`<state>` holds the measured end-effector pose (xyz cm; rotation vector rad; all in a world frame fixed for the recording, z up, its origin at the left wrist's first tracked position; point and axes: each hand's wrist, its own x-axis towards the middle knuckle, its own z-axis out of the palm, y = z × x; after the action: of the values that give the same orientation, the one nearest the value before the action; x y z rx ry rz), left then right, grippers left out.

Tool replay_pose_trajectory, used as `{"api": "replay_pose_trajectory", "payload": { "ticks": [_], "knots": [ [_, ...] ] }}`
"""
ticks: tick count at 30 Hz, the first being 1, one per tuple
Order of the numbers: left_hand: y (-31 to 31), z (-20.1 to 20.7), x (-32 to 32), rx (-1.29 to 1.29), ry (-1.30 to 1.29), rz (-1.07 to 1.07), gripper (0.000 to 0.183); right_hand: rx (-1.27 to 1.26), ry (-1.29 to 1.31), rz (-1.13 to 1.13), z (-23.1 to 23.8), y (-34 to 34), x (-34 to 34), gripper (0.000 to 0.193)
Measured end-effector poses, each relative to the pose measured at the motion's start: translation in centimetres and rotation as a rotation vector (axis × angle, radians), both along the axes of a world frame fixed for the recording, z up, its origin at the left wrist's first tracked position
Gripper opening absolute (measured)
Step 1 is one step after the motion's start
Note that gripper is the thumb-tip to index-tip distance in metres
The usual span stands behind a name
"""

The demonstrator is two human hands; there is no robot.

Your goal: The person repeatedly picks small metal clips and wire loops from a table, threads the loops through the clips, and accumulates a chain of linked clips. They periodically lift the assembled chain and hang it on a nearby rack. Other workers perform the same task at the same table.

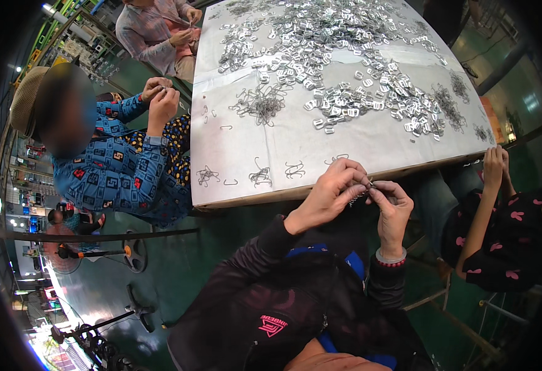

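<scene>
Metal fitting (370, 185) pinched between left hand (336, 189) and right hand (394, 209) by the table's (237, 148) near edge; steady one, ease the other gently.

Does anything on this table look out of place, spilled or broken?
Mildly, yes: one wire hook lies alone on the white table, between two small hook piles along the near edge, so it seems stray. The metal buckles are too small to check for damage.
</scene>
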<state>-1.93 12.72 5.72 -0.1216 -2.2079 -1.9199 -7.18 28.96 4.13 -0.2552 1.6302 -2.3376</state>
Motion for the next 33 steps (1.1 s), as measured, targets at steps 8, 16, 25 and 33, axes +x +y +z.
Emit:
{"api": "replay_pose_trajectory", "payload": {
  "ticks": [8,16,25,33],
  "knots": [
    [0.9,-1.5,-0.4,-0.245,0.162,0.112,0.009,0.025,0.195,0.048,0.1,-0.3,0.3,0.011],
    [-1.0,-2.5,-0.4,-0.193,0.096,0.037,0.012,0.345,0.129,0.225,0.7,0.0,-5.2,0.013],
    [-2.0,-2.2,-0.3,-0.052,-0.128,0.054,0.010,0.922,0.701,-0.056,-10.8,-12.9,-19.2,0.020],
    [-2.0,-3.5,0.3,0.057,-0.084,0.035,0.010,0.798,0.552,-0.088,-10.0,-9.8,-17.4,0.022]
  ]
}}
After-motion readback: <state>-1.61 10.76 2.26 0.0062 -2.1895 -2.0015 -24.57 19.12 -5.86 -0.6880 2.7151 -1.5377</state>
